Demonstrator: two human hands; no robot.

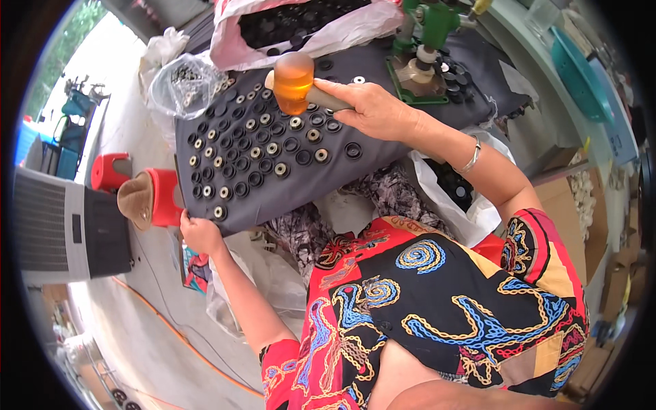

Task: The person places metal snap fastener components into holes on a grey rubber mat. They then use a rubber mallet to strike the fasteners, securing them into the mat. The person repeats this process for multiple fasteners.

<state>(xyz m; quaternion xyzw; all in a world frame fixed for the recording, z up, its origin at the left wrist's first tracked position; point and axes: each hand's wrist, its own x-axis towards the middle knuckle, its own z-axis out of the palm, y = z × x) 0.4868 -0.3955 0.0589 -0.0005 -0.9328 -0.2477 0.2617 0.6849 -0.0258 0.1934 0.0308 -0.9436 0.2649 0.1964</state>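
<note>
I see my right hand (372, 109), in the upper middle of the frame, closed around the handle of a mallet (294, 82) whose amber head hangs just above the dark desk (383, 154). Rows of black rings (263, 147), some with pale centres, lie on the desk under and left of the mallet head. My left hand (200, 234) grips the desk's near edge at centre left, fingers curled over it, just beside the nearest ring. A green press (424, 41) stands at the desk's far side, top centre. A red stool (160, 195) sits left of the desk.
</note>
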